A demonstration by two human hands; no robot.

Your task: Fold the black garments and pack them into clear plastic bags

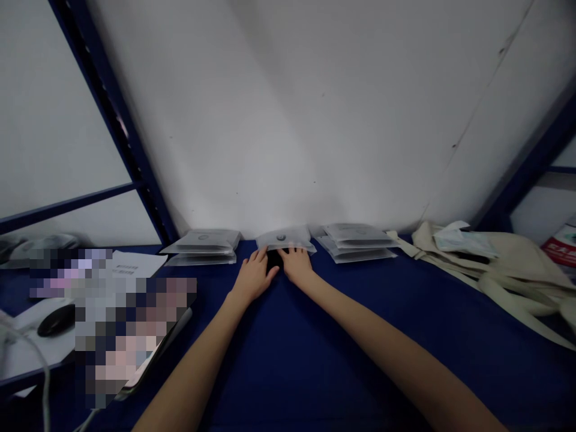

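Observation:
Both arms reach forward over the blue table [288, 348] to a translucent plastic bag [288, 236] lying against the wall. My left hand [256, 273] rests at the bag's front left edge, fingers apart and thumb pointing inward. At the front right edge is my right hand [294, 265], its fingers spread and their tips on or just under the bag. Something black [274, 259] shows between the two hands; its shape is unclear. Similar bags are stacked to the left [204, 242] and to the right [357, 236].
On the left lie papers [135, 264], a black computer mouse [57, 320], a white cable [46, 384] and pixelated items. A beige cloth bag [517, 258] with straps covers the right side. Behind stands a white wall [288, 120] between blue posts.

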